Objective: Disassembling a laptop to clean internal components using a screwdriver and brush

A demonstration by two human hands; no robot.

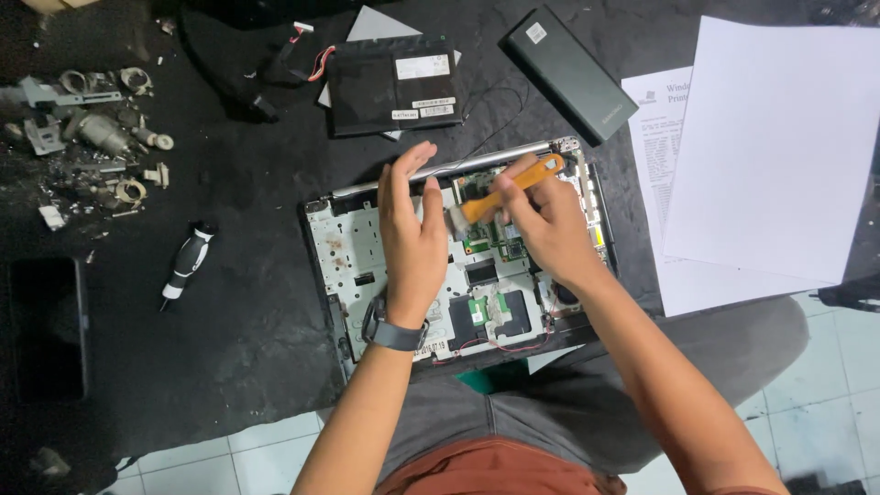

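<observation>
An opened laptop base (341, 249) lies on the dark bench with its silver frame and green circuit board (500, 240) exposed. My right hand (546, 229) grips a small brush with an orange handle (522, 181), its pale bristles down on the board near the middle. My left hand (412, 234) rests flat on the base beside the brush, fingers straight and together, holding nothing. A dark watch (394, 334) is on that wrist.
A black-and-white screwdriver (186, 263) lies left of the laptop. Metal scraps (96, 137) clutter the far left. A flat battery pack (394, 84) and a black slab (568, 71) sit behind. White paper sheets (770, 156) cover the right. A dark phone (46, 325) lies at the left edge.
</observation>
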